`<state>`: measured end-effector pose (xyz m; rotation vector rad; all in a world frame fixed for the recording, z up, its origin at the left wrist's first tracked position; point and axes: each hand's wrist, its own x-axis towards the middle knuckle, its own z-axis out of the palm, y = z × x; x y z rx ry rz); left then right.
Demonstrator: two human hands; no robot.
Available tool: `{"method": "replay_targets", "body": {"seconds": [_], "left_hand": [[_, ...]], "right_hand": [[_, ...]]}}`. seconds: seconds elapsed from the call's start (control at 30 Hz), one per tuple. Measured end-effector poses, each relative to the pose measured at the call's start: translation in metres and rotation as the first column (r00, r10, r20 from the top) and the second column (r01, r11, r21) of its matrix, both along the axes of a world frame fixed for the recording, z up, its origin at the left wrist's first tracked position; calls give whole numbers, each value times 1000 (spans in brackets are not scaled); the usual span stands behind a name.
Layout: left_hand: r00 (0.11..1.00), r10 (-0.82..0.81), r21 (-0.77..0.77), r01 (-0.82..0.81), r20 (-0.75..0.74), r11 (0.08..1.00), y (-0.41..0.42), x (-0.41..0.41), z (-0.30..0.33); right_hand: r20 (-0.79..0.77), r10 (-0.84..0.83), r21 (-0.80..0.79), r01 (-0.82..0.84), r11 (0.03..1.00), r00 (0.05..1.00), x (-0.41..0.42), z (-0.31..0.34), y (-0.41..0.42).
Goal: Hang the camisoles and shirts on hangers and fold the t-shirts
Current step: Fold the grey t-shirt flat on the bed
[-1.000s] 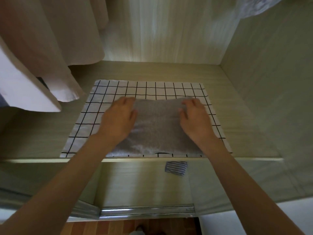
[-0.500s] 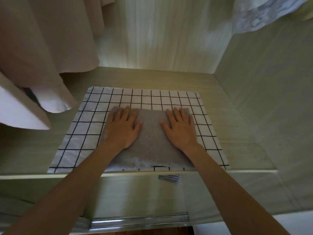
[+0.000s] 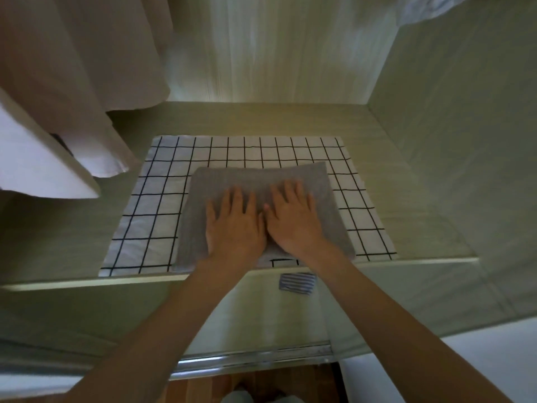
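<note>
Both hands, left hand (image 3: 234,228) and right hand (image 3: 293,221), lie flat with fingers spread, side by side on the folded grey t-shirt (image 3: 261,181). It sits atop a checked folded garment (image 3: 162,205) on the wardrobe shelf (image 3: 406,181), likely pressed to flatten its folds.

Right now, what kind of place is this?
Probably the inside of a wardrobe: hanging clothes at the left, wood-look walls around a shelf, and a folded grey t-shirt stacked on a checked one.
</note>
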<state>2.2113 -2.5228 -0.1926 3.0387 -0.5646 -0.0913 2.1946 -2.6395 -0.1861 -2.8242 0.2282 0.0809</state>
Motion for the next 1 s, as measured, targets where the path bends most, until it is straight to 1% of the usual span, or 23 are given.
{"method": "replay_targets", "body": {"seconds": [0.07, 0.2, 0.3, 0.37, 0.43, 0.57, 0.63, 0.7, 0.73, 0.8, 0.9, 1.0], "left_hand": [[1000, 17, 20, -17, -15, 1000, 0, -2, -11], [998, 13, -2, -13, 61, 1000, 12, -5, -22], [998, 34, 0, -34, 62, 999, 29, 0, -23], [998, 38, -12, -38, 41, 999, 42, 4, -23], [999, 8, -25, -7, 33, 1000, 52, 6, -20], [999, -27, 6, 27, 17, 1000, 55, 10, -10], [998, -46, -30, 47, 40, 998, 46, 16, -5], [994, -99, -69, 103, 55, 992, 33, 24, -4], [991, -123, -75, 126, 49, 989, 28, 28, -6], [989, -148, -55, 149, 24, 987, 24, 35, -12], [989, -144, -16, 144, 23, 989, 27, 42, -18], [990, -140, -21, 141, 12, 990, 27, 42, -17]], "right_hand": [[-16, 7, -3, -7, 1000, 1000, -4, -10, 7], [52, 42, -157, -33, 987, 998, -15, -27, -2], [59, 10, -177, 0, 984, 998, -24, -30, -23], [35, -24, -184, 30, 982, 999, -31, -29, -39], [-8, -72, -177, 69, 982, 997, -38, -28, -50], [-61, -113, -188, 100, 977, 992, -44, -20, -55], [14, -59, -155, 60, 986, 998, -35, -13, -51], [97, 34, -95, -24, 995, 995, -19, -9, -43], [111, 76, -78, -67, 995, 991, -11, -8, -39], [87, 120, -63, -114, 991, 989, 4, -12, -34], [45, 121, -93, -117, 989, 992, 13, -22, -34], [37, 129, -120, -124, 985, 991, 14, -27, -36]]}}
